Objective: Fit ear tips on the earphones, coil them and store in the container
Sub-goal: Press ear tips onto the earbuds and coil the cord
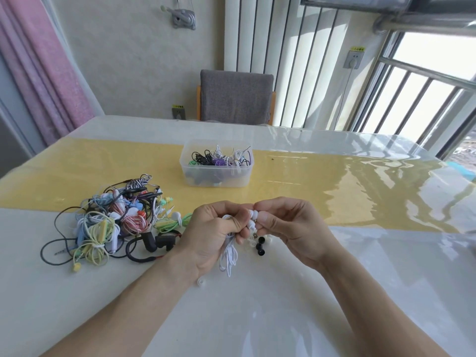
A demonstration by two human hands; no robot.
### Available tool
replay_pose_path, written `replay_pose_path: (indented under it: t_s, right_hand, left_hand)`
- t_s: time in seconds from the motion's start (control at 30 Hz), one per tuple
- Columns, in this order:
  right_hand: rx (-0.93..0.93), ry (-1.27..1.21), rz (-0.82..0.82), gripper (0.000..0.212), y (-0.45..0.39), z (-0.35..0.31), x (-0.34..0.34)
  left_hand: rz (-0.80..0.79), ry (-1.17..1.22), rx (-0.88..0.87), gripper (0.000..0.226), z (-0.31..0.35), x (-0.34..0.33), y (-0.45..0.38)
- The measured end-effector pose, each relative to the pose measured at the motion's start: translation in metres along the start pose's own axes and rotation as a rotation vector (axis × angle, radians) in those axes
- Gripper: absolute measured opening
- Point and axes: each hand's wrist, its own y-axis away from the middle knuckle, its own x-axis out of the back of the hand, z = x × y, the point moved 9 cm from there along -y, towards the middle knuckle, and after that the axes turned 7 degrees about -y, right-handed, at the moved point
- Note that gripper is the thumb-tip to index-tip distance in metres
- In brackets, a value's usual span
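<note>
White earphones point(251, 217) pinched between both hands' fingers point(260, 220).

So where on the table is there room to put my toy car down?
The white table right of the right hand is bare, and so is the yellow strip right of the plastic box. It is crowded on the left with the pile of earphones, and small ear tips lie under the hands, beside the left hand.

White earphones point(251, 219) pinched at the buds, cord dangling — clear container point(217, 163) beyond, seemingly half-full
</note>
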Motion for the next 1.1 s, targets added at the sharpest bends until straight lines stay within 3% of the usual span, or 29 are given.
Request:
replay_pose_path:
  t_s: [0.27,0.37,0.43,0.57,0.67,0.77,0.97,1.1]
  right_hand:
    - [0.197,0.249,0.047,0.013,0.006,-0.026,-0.006]
    - [0.265,0.309,0.129,0.010,0.009,-0.034,-0.005]
    - [0.261,0.338,0.179,0.008,0.008,-0.035,-0.003]
    - [0.133,0.188,0.111,0.019,-0.001,-0.026,-0.009]
    - [0.141,0.204,0.090,0.016,-0.007,-0.037,-0.012]
    - [0.222,0.388,0.119,0.011,-0.011,-0.048,-0.010]
    - [0.472,0.722,0.124,0.012,-0.010,-0.043,-0.018]
    - [0.469,0.724,0.088,0.014,-0.007,-0.036,-0.019]
  left_hand:
    - [0.039,0.000,-0.025,0.006,0.003,0.000,0.003]
    - [0.085,-0.084,-0.109,0.006,0.011,0.002,0.005]
    - [0.122,-0.151,-0.184,0.012,0.021,0.005,0.007]
    - [0.205,-0.319,-0.329,0.009,0.043,0.010,0.009]
    - [0.209,-0.384,-0.369,0.010,0.056,0.011,0.005]
    - [0.209,-0.388,-0.302,0.005,0.054,0.014,-0.006]
    - [0.158,-0.179,-0.050,0.009,0.021,0.022,-0.017]
    - [0.080,0.007,0.066,0.018,0.006,0.022,-0.016]
